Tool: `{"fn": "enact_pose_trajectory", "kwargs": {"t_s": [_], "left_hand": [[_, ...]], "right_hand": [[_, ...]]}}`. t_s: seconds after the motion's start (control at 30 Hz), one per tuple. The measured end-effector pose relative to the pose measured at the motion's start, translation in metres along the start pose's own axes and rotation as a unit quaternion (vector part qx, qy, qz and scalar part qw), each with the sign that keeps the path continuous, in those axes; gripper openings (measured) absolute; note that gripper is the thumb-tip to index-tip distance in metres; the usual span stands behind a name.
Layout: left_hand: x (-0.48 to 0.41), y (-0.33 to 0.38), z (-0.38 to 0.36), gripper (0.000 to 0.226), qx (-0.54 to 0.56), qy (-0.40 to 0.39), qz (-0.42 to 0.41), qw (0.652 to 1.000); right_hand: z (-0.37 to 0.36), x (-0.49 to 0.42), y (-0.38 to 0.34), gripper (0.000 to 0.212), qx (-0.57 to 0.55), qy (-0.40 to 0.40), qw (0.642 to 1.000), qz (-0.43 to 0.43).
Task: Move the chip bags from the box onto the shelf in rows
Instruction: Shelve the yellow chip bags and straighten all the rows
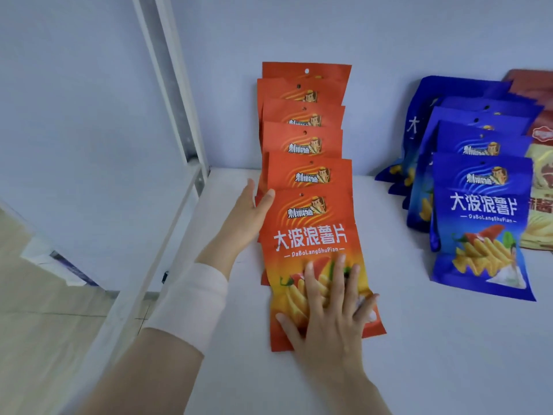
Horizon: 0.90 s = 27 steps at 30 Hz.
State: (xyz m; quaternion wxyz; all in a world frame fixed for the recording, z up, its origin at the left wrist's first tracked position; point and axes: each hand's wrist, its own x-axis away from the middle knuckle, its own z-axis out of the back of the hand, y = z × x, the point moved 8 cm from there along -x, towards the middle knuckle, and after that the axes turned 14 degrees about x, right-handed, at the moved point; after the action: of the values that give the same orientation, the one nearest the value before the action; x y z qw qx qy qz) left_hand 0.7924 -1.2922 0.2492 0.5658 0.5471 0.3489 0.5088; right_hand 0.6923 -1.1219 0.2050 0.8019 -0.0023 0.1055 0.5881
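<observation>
While our right hand (pixel 329 313) lies flat on the lower half of the front orange-red foil chip bag (pixel 314 235), palm down, fingers straight and spread, gripping nothing, our left hand (pixel 245 217) reaches in from the left to that bag's top left corner. The left thumb sits on the bag's face and the other fingers run behind its edge, so the hand pinches the corner. Our left forearm comes in diagonally from lower left, with a pale pink sleeve (pixel 191 301) down to the wrist. Our right wrist enters from the bottom edge, fingers pointing away from us.

That bag is nearest in a row of orange-red foil chip bags (pixel 302 139). We count six, overlapped like shingles and running back to the pale wall on the white shelf board (pixel 419 354).

Well apart to the right is a row of blue foil chip bags (pixel 481 223) with the same overlap. Red and yellow bags (pixel 541 181) just beyond are partly cut off. A grey metal shelf upright (pixel 176 100) stands left of the orange row.
</observation>
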Motion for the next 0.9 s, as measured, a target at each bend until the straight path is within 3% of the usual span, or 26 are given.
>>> {"fn": "enact_pose_trajectory", "kwargs": {"t_s": [0.2, 0.4, 0.53, 0.63, 0.73, 0.87, 0.9], "left_hand": [[-0.030, 0.004, -0.007, 0.069, 0.096, 0.022, 0.021, 0.995], [-0.071, 0.037, -0.010, 0.069, 0.164, 0.053, -0.015, 0.985], [-0.103, 0.060, -0.005, 0.092, 0.167, 0.070, -0.045, 0.983], [-0.127, 0.065, 0.000, 0.068, 0.190, 0.079, -0.043, 0.978], [-0.139, 0.061, 0.000, 0.061, 0.193, 0.074, -0.043, 0.977], [-0.150, 0.041, -0.010, 0.090, 0.214, 0.036, 0.006, 0.976], [-0.150, 0.039, -0.013, 0.087, 0.223, 0.029, 0.014, 0.974]], "right_hand": [[-0.004, -0.030, -0.002, 0.077, -0.019, 0.024, 0.999, -0.027], [-0.010, -0.062, 0.000, 0.074, -0.030, 0.060, 0.997, -0.035], [-0.013, -0.076, 0.006, 0.068, -0.036, 0.105, 0.993, -0.041], [-0.016, -0.084, 0.010, 0.059, -0.031, 0.126, 0.991, -0.045], [-0.014, -0.088, 0.014, 0.060, -0.038, 0.134, 0.989, -0.048], [-0.016, -0.094, 0.023, 0.074, -0.077, 0.127, 0.985, -0.085], [-0.017, -0.096, 0.025, 0.076, -0.085, 0.126, 0.984, -0.090]]}}
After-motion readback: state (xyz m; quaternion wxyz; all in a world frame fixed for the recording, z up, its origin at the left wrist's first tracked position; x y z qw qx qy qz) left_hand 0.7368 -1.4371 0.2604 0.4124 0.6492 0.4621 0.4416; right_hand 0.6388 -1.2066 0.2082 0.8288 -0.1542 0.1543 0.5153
